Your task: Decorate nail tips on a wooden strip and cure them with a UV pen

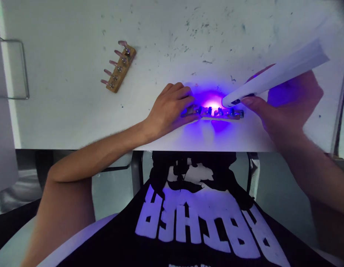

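Observation:
My right hand is wrapped around a white handheld UV lamp, thumb near its dark button. The lamp's lower end glows violet close above a narrow nail tip stand that bears several small clips or tips, their details washed out by the light. With curled fingers, my left hand grips the stand's left end, which the fingers partly hide. Farther left, out of both hands' reach of contact, a second wooden stand lies at a slant, holding several pink false nails on metal pegs.
The white table has dark flecks scattered over its far middle part. A bent metal wire frame juts in at the left edge. Between the table's front edge and my printed black shirt, chair parts show.

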Demonstrator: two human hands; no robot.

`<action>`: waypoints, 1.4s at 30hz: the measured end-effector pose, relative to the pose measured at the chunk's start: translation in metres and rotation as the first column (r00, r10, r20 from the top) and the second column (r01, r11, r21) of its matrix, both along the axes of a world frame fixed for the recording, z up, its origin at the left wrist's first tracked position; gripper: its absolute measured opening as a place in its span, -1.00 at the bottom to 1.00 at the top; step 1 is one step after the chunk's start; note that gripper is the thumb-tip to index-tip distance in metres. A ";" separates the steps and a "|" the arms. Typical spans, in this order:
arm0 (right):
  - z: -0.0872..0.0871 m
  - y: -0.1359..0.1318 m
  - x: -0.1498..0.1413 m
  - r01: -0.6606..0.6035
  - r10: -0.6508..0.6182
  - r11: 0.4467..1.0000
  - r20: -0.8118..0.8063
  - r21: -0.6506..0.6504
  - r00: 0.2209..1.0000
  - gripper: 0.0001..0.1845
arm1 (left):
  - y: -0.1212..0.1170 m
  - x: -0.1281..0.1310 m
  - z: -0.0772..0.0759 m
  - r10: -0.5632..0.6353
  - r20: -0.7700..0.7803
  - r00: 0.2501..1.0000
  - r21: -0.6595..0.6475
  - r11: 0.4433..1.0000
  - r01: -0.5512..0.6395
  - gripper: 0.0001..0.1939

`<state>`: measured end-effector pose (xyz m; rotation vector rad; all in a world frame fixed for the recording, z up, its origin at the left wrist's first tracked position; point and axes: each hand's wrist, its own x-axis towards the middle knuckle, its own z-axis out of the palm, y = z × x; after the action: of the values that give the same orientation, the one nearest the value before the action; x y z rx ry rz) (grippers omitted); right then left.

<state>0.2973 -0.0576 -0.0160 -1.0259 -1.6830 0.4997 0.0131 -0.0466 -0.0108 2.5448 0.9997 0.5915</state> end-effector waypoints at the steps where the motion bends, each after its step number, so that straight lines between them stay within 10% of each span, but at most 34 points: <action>1: 0.000 0.000 -0.001 -0.014 0.014 1.000 -0.014 0.009 1.000 -0.33 | 0.000 0.000 0.000 0.000 0.000 1.000 -0.003 1.000 0.000 -0.80; 42: 0.026 -0.040 -0.004 0.161 -0.138 0.986 0.338 -0.040 0.931 -0.43 | 0.000 0.001 0.001 0.006 0.000 1.000 -0.039 0.999 -0.006 -0.80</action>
<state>0.2932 -0.0974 0.0100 -1.3363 -1.8743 0.2935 0.0144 -0.0467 -0.0096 2.5090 1.0102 0.5680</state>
